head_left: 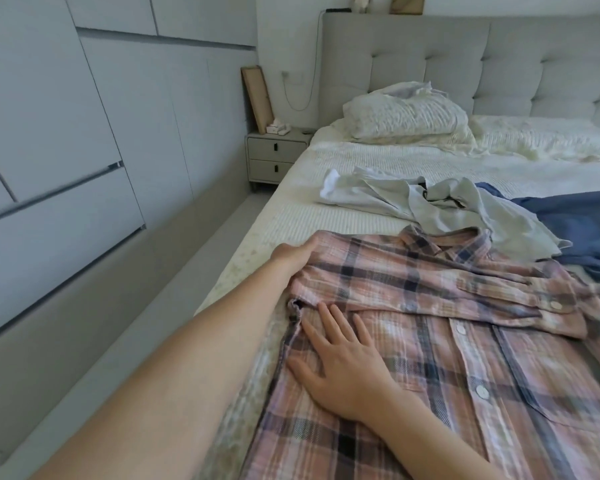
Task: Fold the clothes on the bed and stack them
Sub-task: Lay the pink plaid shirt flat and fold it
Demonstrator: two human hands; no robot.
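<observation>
Landmark: plaid shirt (447, 341), laid flat on the near part of the bed (326, 216), buttoned front up, one sleeve folded across the chest. Just behind its collar a crumpled pale grey garment (430, 202) is heaped, with a blue garment (575, 223) beside it to the right. Pillows (406, 116) and the tufted headboard (465, 64) are seen farther back; a nightstand (278, 155) off the far left. The shirt's left shoulder edge is gripped by the left hand (297, 252). The right hand (340, 362) is pressed flat on the shirt, fingers spread.

Soft even daylight; wide-angle bending at edges.
</observation>
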